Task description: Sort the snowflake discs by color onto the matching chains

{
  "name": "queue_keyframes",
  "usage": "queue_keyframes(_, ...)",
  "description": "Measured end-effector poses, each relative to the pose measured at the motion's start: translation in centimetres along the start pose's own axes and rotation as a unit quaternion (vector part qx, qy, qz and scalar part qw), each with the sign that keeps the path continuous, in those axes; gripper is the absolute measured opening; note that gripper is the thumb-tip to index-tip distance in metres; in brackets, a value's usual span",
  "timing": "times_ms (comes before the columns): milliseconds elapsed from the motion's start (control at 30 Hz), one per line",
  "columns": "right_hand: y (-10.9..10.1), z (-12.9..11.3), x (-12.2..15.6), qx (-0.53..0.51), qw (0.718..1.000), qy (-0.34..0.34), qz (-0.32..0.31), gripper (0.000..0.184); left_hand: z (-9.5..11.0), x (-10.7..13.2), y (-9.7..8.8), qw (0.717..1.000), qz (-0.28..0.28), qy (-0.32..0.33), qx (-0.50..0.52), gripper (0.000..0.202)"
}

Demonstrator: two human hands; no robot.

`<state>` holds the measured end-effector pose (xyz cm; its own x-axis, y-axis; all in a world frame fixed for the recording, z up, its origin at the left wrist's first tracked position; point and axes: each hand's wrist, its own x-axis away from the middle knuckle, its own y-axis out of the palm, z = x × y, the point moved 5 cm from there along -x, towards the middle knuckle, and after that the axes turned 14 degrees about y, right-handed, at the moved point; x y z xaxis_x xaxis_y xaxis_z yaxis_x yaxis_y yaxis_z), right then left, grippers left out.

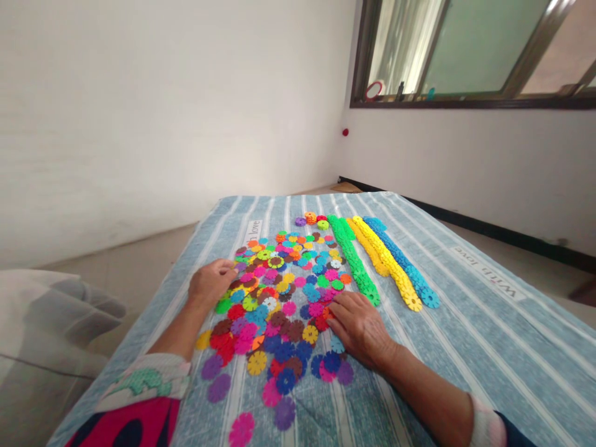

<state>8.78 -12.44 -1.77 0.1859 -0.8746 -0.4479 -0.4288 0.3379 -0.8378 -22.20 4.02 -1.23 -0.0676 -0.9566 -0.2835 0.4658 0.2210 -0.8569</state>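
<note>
A spread of loose, flat plastic snowflake discs (279, 298) in many colours covers the middle of a blue striped sheet (465, 323). My left hand (212, 282) rests on the left side of the spread with its fingers curled down onto the discs. My right hand (361, 326) lies on the right side of the spread, fingers bent and pressed against discs near its fingertips. Whether either hand holds a disc is hidden. To the right lie long stacked rows of discs: a green row (354, 261), a yellow row (386, 264) and a blue row (405, 264).
A short stack of orange, red and green discs (314, 219) sits at the far end of the spread. The sheet covers a bed in a room corner, with bare walls and a window (465, 49) at upper right. Grey fabric (41, 329) lies at the left.
</note>
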Motion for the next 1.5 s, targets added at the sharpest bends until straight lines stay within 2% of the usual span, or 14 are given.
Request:
queue_keyframes(167, 0.4, -0.8, 0.1, -0.012, 1.000, -0.015, -0.011, 0.017, 0.0, 0.0, -0.1, 1.000, 0.009, 0.009, 0.000, 0.033)
queue_keyframes(333, 0.7, -2.2, 0.5, -0.023, 0.998, -0.048, -0.043, 0.015, 0.2, 0.0, -0.2, 1.000, -0.004, 0.000, -0.006, 0.032)
queue_keyframes(467, 0.3, -2.8, 0.5, -0.037, 0.996, -0.069, -0.040, 0.015, 0.4, 0.0, -0.3, 1.000, -0.017, -0.014, -0.005, 0.033)
queue_keyframes(533, 0.1, -2.6, 0.4, -0.042, 0.997, -0.063, -0.016, 0.015, 0.5, -0.1, -0.3, 1.000, -0.020, -0.015, -0.013, 0.033)
queue_keyframes(633, 0.0, -1.8, 0.3, -0.013, 1.000, -0.009, 0.014, 0.015, 0.5, -0.1, -0.3, 0.999, -0.022, -0.014, -0.023, 0.031)
queue_keyframes(733, 0.4, -1.5, 0.4, 0.021, 0.999, 0.032, -0.005, 0.014, 0.6, 0.0, -0.4, 0.999, -0.020, -0.013, -0.022, 0.031)
queue_keyframes(933, 0.6, -2.5, 0.8, 0.014, 1.000, 0.011, -0.025, 0.008, 0.5, -0.1, -0.5, 1.000, -0.010, 0.000, -0.028, 0.029)
queue_keyframes(1167, 0.6, -2.9, 1.1, -0.016, 0.999, -0.024, -0.037, 0.013, 0.4, 0.0, -0.4, 1.000, -0.007, -0.003, -0.006, 0.030)
queue_keyframes(1333, 0.2, -1.8, 0.5, -0.042, 0.999, -0.027, 0.002, 0.018, 0.7, 0.1, -0.6, 1.000, -0.003, -0.002, 0.002, 0.031)
queue_keyframes(1500, -0.1, 1.0, -2.3, 0.056, 0.997, 0.032, 0.041, 0.017, 0.6, 0.1, -0.4, 1.000, -0.002, 0.002, -0.003, 0.030)
